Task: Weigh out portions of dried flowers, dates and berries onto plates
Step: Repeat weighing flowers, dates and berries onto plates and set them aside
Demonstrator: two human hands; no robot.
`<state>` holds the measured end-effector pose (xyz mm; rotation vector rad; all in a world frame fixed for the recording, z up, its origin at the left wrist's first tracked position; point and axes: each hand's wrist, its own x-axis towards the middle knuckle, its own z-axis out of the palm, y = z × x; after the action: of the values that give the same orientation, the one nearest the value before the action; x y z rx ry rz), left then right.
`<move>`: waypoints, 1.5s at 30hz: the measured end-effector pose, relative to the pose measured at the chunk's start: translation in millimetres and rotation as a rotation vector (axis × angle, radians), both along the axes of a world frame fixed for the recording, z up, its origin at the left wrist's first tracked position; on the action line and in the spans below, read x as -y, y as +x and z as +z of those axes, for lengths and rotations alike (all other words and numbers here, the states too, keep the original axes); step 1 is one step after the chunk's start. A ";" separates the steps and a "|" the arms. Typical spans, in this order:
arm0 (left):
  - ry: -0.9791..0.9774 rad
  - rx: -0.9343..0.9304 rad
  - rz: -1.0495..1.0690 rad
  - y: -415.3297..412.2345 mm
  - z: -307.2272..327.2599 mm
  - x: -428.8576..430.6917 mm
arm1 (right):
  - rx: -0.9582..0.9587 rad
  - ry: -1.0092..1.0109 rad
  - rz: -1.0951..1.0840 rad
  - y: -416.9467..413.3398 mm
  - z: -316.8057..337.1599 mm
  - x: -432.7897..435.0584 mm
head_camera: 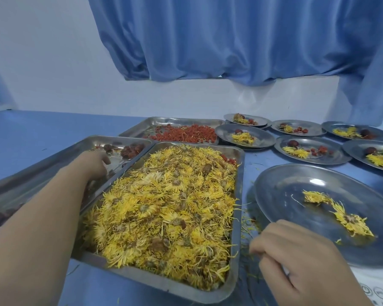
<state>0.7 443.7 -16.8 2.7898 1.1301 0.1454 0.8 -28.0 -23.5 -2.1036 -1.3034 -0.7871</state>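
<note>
Here, the left hand [95, 163] reaches into the metal tray of dates [31, 173], the tray farthest to the left. Its fingers are bent down among the dark dates [132, 150], but I cannot tell if it holds one. Just to the right of that hand sits the big tray of flowers [240, 195], piled high with dried yellow flowers [168, 213]. Beyond both hands, farther away, lies the tray of berries [142, 127] with small red berries [186, 134] spread in it. The right hand [296, 257] rests low on the blue table [31, 133], just right of the flower tray. Its fingers are curled in loosely, and I cannot tell if it holds anything. Just past that hand is the near plate [281, 191], with a few yellow flowers on it. Farther off, beyond the right hand, six filled plates [334, 155] sit near each other, each with flowers and dark or red bits.
</note>
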 end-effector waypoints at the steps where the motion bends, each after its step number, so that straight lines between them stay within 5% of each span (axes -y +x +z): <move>1: 0.005 -0.002 0.000 -0.6 2.2 -2.3 | 0.000 0.005 0.005 0.7 -0.5 -0.1; 10: -0.102 0.128 -0.044 -15.0 9.3 6.1 | -0.012 0.028 0.048 0.0 -2.3 2.2; 15: -0.357 0.587 -0.204 -18.9 35.2 57.7 | -0.059 0.067 0.043 -1.2 1.9 7.4; 20: -0.619 0.650 -0.424 -9.3 62.1 141.4 | -0.158 0.313 0.014 2.0 13.0 19.9; 25: -0.822 0.580 -0.676 5.9 70.0 235.6 | -0.541 0.755 -0.070 9.6 23.6 41.2; 34: -0.464 0.288 -0.942 37.5 60.3 345.4 | -1.012 1.260 -0.041 33.4 42.5 62.1; 41: -0.028 0.058 -1.065 61.5 44.1 365.0 | -1.090 1.293 -0.036 33.4 41.4 66.4; 45: 0.031 0.066 -1.100 62.5 46.1 357.5 | -1.131 1.282 -0.016 33.1 40.6 67.8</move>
<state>63.2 86.2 29.3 2.9413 -0.4989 0.1266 34.0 -95.8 17.1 -1.0693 -0.0259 -0.1634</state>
